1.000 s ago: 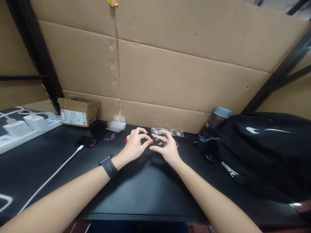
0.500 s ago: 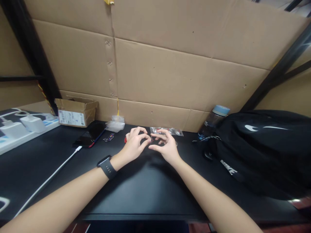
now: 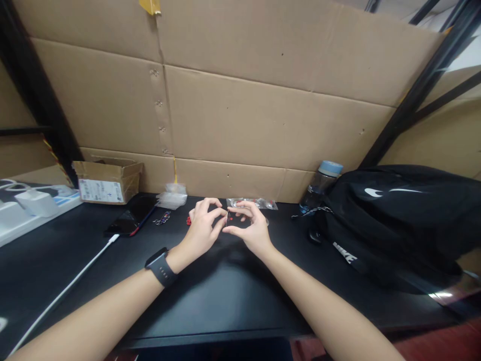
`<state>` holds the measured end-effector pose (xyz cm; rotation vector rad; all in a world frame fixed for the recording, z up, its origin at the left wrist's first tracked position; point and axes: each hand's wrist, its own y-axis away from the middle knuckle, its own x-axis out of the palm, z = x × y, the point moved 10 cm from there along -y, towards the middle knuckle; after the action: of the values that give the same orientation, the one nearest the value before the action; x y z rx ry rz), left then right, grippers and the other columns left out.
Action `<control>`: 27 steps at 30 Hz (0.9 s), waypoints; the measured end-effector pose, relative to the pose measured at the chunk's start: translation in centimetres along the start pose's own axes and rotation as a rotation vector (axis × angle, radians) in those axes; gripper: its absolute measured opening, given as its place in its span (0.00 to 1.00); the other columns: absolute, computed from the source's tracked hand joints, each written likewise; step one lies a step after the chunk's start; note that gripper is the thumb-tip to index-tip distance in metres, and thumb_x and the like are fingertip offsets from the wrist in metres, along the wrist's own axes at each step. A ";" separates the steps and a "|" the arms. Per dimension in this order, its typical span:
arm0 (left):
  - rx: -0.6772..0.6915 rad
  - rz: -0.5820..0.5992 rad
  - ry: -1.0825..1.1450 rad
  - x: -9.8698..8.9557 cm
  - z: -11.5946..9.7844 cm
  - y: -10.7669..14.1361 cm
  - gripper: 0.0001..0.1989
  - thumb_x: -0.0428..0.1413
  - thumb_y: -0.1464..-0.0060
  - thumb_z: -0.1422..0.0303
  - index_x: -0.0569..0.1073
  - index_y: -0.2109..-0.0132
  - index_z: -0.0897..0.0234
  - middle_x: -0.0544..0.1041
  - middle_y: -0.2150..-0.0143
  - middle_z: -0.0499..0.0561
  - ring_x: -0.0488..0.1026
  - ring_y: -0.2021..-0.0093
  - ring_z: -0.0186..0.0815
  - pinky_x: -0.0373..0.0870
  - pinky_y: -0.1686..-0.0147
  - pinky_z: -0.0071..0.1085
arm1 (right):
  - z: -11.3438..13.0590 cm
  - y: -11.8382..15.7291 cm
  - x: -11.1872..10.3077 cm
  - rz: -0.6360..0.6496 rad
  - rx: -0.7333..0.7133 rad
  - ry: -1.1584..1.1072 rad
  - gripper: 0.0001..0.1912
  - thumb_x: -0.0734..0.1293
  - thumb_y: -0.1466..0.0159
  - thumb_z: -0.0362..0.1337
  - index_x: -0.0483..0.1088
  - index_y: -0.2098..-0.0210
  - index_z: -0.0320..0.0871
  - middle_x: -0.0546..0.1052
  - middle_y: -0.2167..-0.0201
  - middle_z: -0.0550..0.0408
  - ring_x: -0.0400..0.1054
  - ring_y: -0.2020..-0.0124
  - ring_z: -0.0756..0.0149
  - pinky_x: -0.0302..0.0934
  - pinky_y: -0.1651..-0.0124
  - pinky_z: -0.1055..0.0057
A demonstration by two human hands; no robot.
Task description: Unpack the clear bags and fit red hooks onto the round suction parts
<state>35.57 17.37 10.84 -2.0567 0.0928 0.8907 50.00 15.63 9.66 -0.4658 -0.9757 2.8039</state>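
Above the black table, my left hand [image 3: 202, 228] and my right hand [image 3: 257, 230] meet at the fingertips. Between them stands a small thin upright piece [image 3: 227, 219], too small to name. My left thumb and index finger pinch it from the left, while my right thumb and index finger hold its lower and upper ends. Something small and red [image 3: 188, 220] shows beside my left hand's outer fingers, mostly hidden. Behind my right hand lies a clear plastic bag [image 3: 268, 204] with small red and silvery bits. A small colourful trinket [image 3: 164, 217] rests to the left.
Left of my hands are a phone [image 3: 131, 215] with a white cable [image 3: 67, 288], clear plastic packets [image 3: 172, 196], an open cardboard box [image 3: 101, 190] and a power strip [image 3: 41, 218]. A bottle [image 3: 317, 190] and a black backpack [image 3: 398, 220] stand right. A cardboard wall [image 3: 240, 125] closes the back.
The camera view has shifted slightly, so the whole scene sits a little further left. Both hands keep their pinch around the thin piece, with little other movement.
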 end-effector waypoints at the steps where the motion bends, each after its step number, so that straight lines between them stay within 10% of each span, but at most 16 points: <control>1: 0.003 -0.018 -0.010 -0.2 0.0 0.0 0.06 0.54 0.38 0.67 0.76 0.60 0.58 0.69 0.48 0.54 0.64 0.46 0.46 0.59 0.51 0.44 | -0.1 0.0 0.1 0.011 0.012 -0.016 0.31 0.79 0.50 0.44 0.65 0.51 0.47 0.80 0.55 0.50 0.75 0.56 0.57 0.65 0.57 0.64; 7: 0.033 -0.080 -0.091 -1.3 -0.3 -0.2 0.04 0.58 0.40 0.66 0.78 0.62 0.57 0.70 0.49 0.54 0.64 0.45 0.47 0.58 0.50 0.46 | -0.5 -0.5 0.1 0.036 0.066 -0.097 0.10 0.67 0.34 0.44 0.69 0.57 0.46 0.79 0.56 0.51 0.74 0.56 0.62 0.64 0.59 0.68; 27: 0.005 0.021 0.086 -0.7 -0.3 -0.3 0.14 0.54 0.37 0.58 0.72 0.47 0.53 0.70 0.45 0.53 0.65 0.43 0.45 0.59 0.44 0.44 | 1.6 -0.5 -0.1 0.082 -0.066 0.183 0.05 0.66 0.34 0.40 0.69 0.61 0.47 0.76 0.66 0.55 0.67 0.71 0.66 0.62 0.66 0.67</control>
<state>35.35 17.14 11.55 -2.0925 0.1632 0.8143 49.55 15.10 11.16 -0.7730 -1.0329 2.7451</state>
